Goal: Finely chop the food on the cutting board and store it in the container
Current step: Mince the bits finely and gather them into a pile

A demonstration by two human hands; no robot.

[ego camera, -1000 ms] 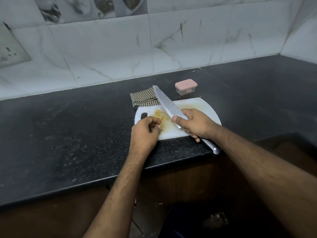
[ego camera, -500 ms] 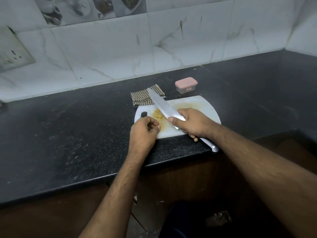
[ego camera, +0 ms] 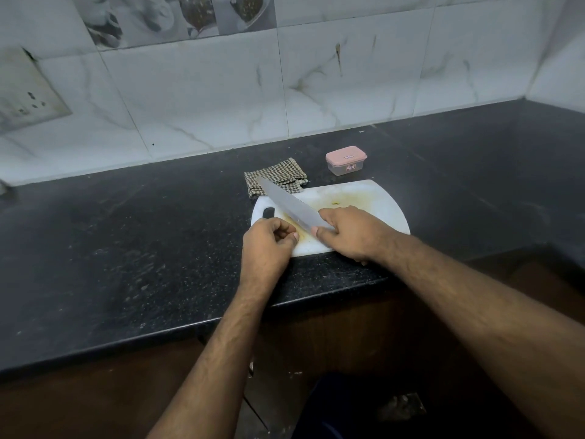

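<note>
1. Still mid-chop by the looks of it. Right hand point(ego camera: 354, 231) wrapping around the knife point(ego camera: 292, 206) up at the blade's heel, handle hidden under the palm.
2. Left hand point(ego camera: 269, 240) curling its fingers at the near-left corner of the cutting board point(ego camera: 384, 204), fingertips bunched together right beside the blade. Probably steadying the food, but can't tell whether anything is actually pinched in there.
3. Food point(ego camera: 296, 228) barely showing: just a yellowish bit on the board between the two hands, mostly covered by blade and fingers. Yellow smears spreading across the middle of the board.
4. Storing part not started, going by the container point(ego camera: 346, 160) sitting on the surface just past the board's far edge with its pink lid on.
5. Knife's long axis running diagonally, tip pointing far-left over the checked cloth point(ego camera: 278, 179), heel coming back near-right toward the body.
6. Remaining, roughly: finishing the chop, opening the container, scraping everything in.
</note>
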